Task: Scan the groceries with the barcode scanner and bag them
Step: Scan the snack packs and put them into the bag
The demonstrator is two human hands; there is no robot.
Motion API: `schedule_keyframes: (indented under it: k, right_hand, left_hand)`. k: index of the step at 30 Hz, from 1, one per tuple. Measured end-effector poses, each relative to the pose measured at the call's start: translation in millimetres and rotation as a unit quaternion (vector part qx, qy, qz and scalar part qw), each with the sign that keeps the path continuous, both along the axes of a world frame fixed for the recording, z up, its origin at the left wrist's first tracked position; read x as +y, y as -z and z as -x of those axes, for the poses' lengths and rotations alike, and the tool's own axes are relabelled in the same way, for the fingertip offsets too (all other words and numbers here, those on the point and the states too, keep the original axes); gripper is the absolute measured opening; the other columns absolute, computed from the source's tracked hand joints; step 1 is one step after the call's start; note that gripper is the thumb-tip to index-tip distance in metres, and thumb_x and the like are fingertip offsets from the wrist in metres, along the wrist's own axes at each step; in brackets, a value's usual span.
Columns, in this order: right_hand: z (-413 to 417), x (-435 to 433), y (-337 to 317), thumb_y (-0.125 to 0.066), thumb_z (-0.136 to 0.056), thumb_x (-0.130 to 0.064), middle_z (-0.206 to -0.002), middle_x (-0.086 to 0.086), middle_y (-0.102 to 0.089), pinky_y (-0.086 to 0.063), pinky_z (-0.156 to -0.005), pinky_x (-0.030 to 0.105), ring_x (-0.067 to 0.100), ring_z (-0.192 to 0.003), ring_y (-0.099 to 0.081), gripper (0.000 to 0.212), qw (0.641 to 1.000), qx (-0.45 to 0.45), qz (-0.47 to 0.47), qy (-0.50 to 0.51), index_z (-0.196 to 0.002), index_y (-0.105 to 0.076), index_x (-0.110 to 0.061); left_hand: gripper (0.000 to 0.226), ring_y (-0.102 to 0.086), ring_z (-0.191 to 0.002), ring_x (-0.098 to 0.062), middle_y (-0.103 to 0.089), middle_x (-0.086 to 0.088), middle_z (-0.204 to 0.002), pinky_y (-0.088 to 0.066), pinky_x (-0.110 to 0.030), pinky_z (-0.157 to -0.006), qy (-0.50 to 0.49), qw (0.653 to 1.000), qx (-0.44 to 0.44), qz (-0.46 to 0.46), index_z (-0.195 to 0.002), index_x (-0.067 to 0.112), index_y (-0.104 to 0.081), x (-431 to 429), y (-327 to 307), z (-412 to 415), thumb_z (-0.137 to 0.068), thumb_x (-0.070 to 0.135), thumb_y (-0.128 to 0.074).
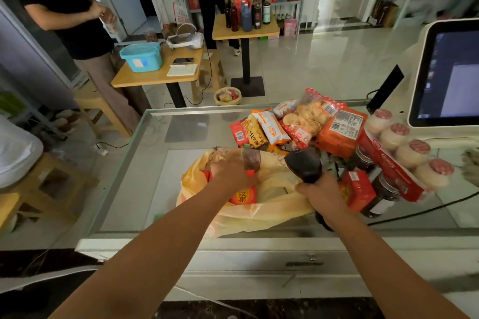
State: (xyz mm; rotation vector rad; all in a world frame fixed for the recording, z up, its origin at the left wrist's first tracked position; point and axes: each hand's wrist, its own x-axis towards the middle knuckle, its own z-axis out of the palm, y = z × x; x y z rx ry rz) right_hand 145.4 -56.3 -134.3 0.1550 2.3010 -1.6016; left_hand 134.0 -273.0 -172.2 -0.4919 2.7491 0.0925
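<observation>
My right hand (321, 195) grips scanner (304, 166), grocery pile (311, 122) just beyond, rightward; left hand (233, 172) in yellow bag (259, 216), grip hidden.

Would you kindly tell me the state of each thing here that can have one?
Bag: open, lying on the counter.
Red pack: in the bag, gripped by the left hand.
Scanner: gripped by the right hand.
Screen: on.
Jar: lid on.
</observation>
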Motion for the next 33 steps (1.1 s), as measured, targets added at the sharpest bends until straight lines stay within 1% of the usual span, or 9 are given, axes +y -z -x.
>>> schedule_keyframes:
  k: [3,6,8,11,14,20,23,29,33]
  right_hand:
    - [2.5,-1.7,3.1,-0.072,-0.075,-0.001,-0.088,-0.003,-0.062,-0.045,-0.071,0.034,0.014,-0.082,-0.057,0.037,1.0,0.007,-0.021,0.006,-0.106,-0.06,-0.019]
    - [1.0,-0.8,4.6,-0.071,-0.075,0.0,-0.087,-0.004,-0.062,-0.043,-0.066,0.03,0.011,-0.08,-0.055,0.038,1.0,0.014,-0.022,0.004,-0.106,-0.059,-0.019]
    - [-0.9,1.0,5.3,-0.07,-0.076,0.0,-0.087,-0.003,-0.062,-0.042,-0.065,0.029,0.013,-0.081,-0.056,0.037,1.0,0.017,-0.021,0.006,-0.107,-0.059,-0.017]
    - [-3.9,3.9,6.2,-0.068,-0.076,0.0,-0.088,-0.001,-0.063,-0.044,-0.069,0.031,0.015,-0.083,-0.058,0.038,1.0,0.015,-0.019,0.014,-0.109,-0.061,-0.017]
    - [-8.4,4.6,2.9,-0.065,-0.076,0.003,-0.087,-0.002,-0.062,-0.042,-0.068,0.03,0.015,-0.083,-0.058,0.04,0.999,0.026,-0.002,0.026,-0.108,-0.058,-0.019]
    - [-12.1,7.2,-7.1,-0.062,-0.078,0.009,-0.084,0.0,-0.059,-0.039,-0.058,0.022,0.011,-0.075,-0.054,0.044,0.997,0.061,0.018,0.03,-0.106,-0.051,-0.023]
    - [-10.9,8.3,-8.1,-0.063,-0.078,0.008,-0.088,0.0,-0.059,-0.038,-0.051,0.017,0.01,-0.076,-0.054,0.048,0.998,0.058,0.021,0.027,-0.115,-0.051,-0.021]
    - [-14.1,9.9,4.9,-0.065,-0.076,0.006,-0.087,-0.007,-0.06,-0.041,-0.069,0.027,0.011,-0.082,-0.055,0.051,0.998,0.055,-0.017,0.011,-0.112,-0.048,-0.026]
    - [-11.9,10.6,15.0,-0.068,-0.073,-0.001,-0.087,-0.005,-0.062,-0.049,-0.075,0.034,0.019,-0.086,-0.06,0.048,0.998,0.036,-0.042,0.008,-0.112,-0.05,-0.024]
  left_hand:
    - [0.085,-0.047,-0.131,-0.035,-0.045,-0.01,-0.148,-0.037,-0.05,-0.106,0.023,0.997,-0.035,0.071,-0.145,0.021,-0.041,2.7,-1.2,-9.7,-0.085,0.081,-0.037]
    - [0.084,-0.04,-0.136,-0.038,-0.036,-0.014,-0.154,-0.036,-0.052,-0.108,0.031,0.992,-0.013,0.118,-0.15,0.016,-0.032,3.9,1.3,-15.7,-0.091,0.075,-0.034]
    - [0.077,-0.036,-0.138,-0.039,-0.032,-0.015,-0.155,-0.031,-0.055,-0.11,0.105,0.988,0.029,0.11,-0.152,0.018,-0.026,0.3,9.1,-21.0,-0.093,0.067,-0.036]
    - [0.067,-0.028,-0.145,-0.036,-0.022,-0.013,-0.161,-0.022,-0.058,-0.114,0.228,0.972,-0.038,0.051,-0.158,0.024,-0.011,-9.3,17.6,-32.0,-0.101,0.047,-0.039]
    - [0.066,-0.033,-0.142,-0.038,-0.026,-0.018,-0.158,-0.029,-0.06,-0.11,0.265,0.96,-0.045,0.077,-0.158,0.019,-0.005,-12.6,16.5,-38.7,-0.103,0.038,-0.036]
    - [0.059,-0.043,-0.132,-0.034,-0.033,-0.014,-0.15,-0.039,-0.044,-0.098,0.344,0.929,-0.006,0.134,-0.156,0.02,-0.015,-19.4,19.3,-52.4,-0.102,0.032,-0.034]
    - [0.062,-0.041,-0.136,-0.034,-0.035,-0.012,-0.153,-0.033,-0.05,-0.105,0.311,0.94,0.019,0.138,-0.155,0.02,-0.019,-15.9,14.0,-47.6,-0.1,0.041,-0.038]
    - [0.106,-0.016,-0.148,-0.031,-0.016,-0.006,-0.16,-0.012,-0.075,-0.11,0.156,0.986,-0.013,0.052,-0.156,0.034,-0.007,-17.4,17.9,-37.4,-0.074,0.08,-0.057]
    - [0.112,-0.021,-0.146,-0.033,-0.023,-0.007,-0.156,-0.024,-0.068,-0.112,0.131,0.991,-0.004,0.013,-0.154,0.038,-0.008,-24.1,20.6,-37.5,-0.066,0.08,-0.064]
